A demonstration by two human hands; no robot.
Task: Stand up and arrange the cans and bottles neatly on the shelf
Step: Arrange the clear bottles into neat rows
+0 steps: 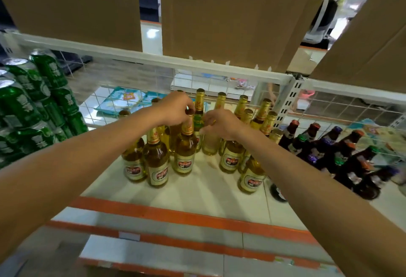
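Two hands (175, 107) (219, 124) gripping bottles (184, 155), stacked cans (33, 100)

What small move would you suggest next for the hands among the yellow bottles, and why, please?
Probably ease the yellow bottle that the left hand pinches by its cap into line with its neighbours; the right hand seems to hold the pale bottle by its neck. The bottles stand upright but in ragged rows.

Green cans (26, 105) run off the left edge. Dark bottles (342, 158) at right are blurred. The right hand (219, 124) hides the neck of a pale bottle (209, 144); its grip cannot be made out. Print on the yellow bottles (159, 174) is unreadably small.
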